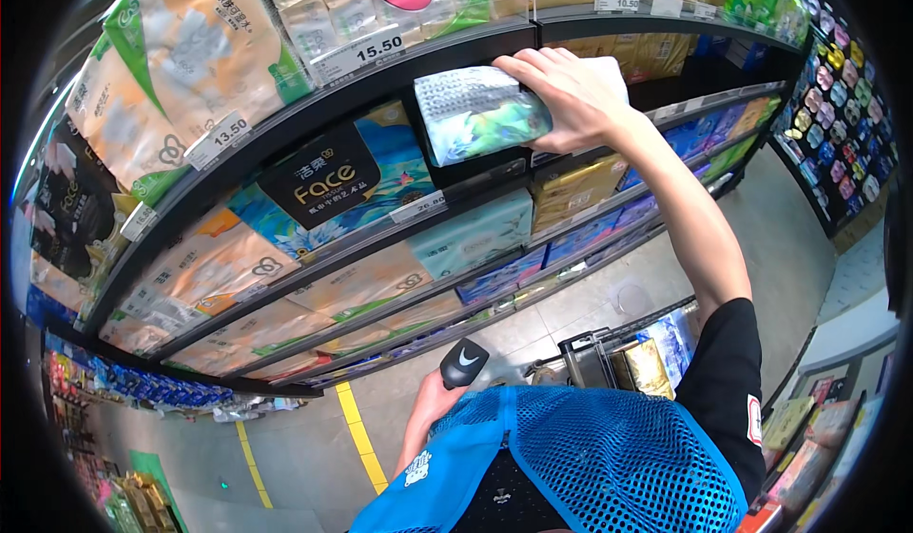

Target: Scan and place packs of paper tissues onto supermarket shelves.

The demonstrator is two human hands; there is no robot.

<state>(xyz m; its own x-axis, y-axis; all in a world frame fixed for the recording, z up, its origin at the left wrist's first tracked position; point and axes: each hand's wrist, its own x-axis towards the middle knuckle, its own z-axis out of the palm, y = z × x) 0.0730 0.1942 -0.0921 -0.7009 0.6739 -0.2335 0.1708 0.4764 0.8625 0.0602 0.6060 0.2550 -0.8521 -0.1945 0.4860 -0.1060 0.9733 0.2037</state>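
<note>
My right hand (570, 98) reaches up and grips a plastic-wrapped tissue pack (479, 116) with a white, green and blue print. The pack is at the opening of a middle shelf, just under the black edge of the shelf above (463, 55). Left of it stands a tissue pack with a black and blue wrapper (332, 180). Low by my body, my left hand (431, 399) holds a black handheld device (465, 364) with a white curved mark. It looks like a barcode scanner; its grip is mostly hidden in the hand.
Large peach-coloured tissue packs (192, 55) fill the upper left shelf, with price tags (220, 139) along its edge. A cart (599, 365) holding gold packs (645, 369) and blue packs stands close to my right side. Yellow lines (360, 433) cross the floor. Small goods hang on a rack (838, 98) at far right.
</note>
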